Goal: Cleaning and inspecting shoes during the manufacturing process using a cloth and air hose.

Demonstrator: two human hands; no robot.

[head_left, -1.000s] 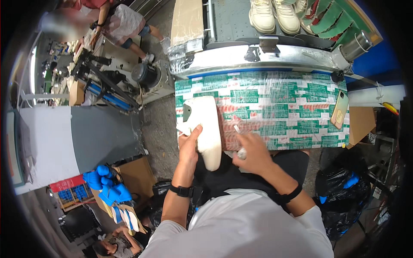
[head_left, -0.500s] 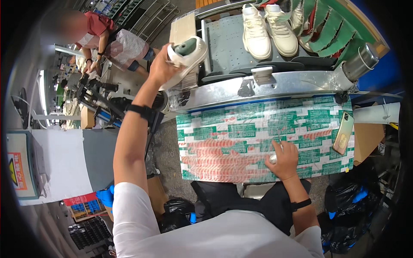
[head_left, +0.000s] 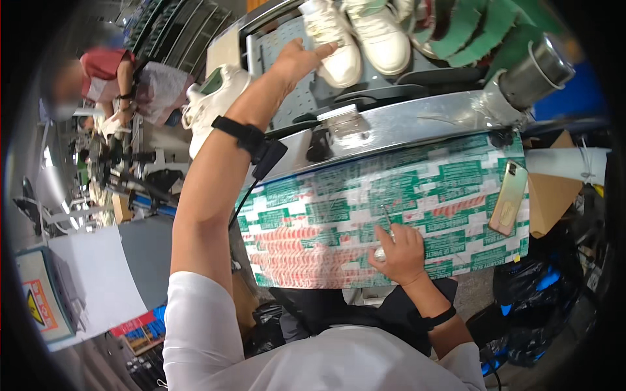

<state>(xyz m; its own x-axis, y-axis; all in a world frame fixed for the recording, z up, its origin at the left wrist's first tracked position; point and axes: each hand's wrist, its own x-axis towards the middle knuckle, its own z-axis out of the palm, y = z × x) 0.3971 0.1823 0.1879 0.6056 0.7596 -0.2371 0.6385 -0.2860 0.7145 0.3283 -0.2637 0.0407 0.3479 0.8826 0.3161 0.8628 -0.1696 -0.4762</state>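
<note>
My left hand reaches over the grey conveyor surface with its fingers apart. Its fingertips are at the left side of a cream sneaker; whether they touch it I cannot tell. A second cream sneaker stands just right of that one. Behind my left forearm sits another white sneaker with a green-grey lining, partly hidden by the arm. Over the taped board, my right hand is closed round a thin metal pointed tool with a pale rounded end.
A metal rail runs between the conveyor and the board. A phone lies at the board's right. Green torn flaps hang at the far right, near a metal cylinder. Another person works at far left.
My left hand has let go of the white sneaker, which now stands at the left, and has moved right to the sneakers on the conveyor. The view has shifted. My right hand keeps its tool.
</note>
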